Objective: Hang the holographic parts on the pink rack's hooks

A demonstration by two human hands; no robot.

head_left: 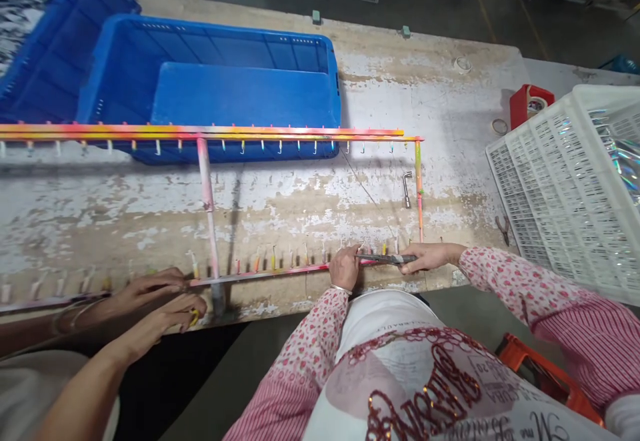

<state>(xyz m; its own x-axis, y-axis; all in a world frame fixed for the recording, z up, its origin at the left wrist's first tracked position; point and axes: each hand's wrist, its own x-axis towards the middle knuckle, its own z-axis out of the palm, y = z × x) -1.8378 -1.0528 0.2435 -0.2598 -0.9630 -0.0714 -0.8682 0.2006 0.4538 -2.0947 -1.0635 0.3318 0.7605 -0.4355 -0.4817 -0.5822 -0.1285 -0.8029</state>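
A long paint-stained rack [270,272] with small hooks along its rails lies across the worn table, its lower rail near my body. My left hand [344,269] is closed around the lower rail among the hooks; its fingertips are partly hidden. My right hand [425,258] grips a dark, slim tool that looks like pliers [383,259]. The tool's tip points left and reaches my left fingers, just above the rail. Small pale and coloured hooks stand up along the lower rail, while others hang from the upper rail [300,133].
A co-worker's two hands [165,311] work on the rail at left. Behind the rack sits a blue crate [215,28], with another blue crate [45,88] beside it. At right are a white basket [550,194], a red box [525,108], a socket wrench [407,190] and pliers [503,230].
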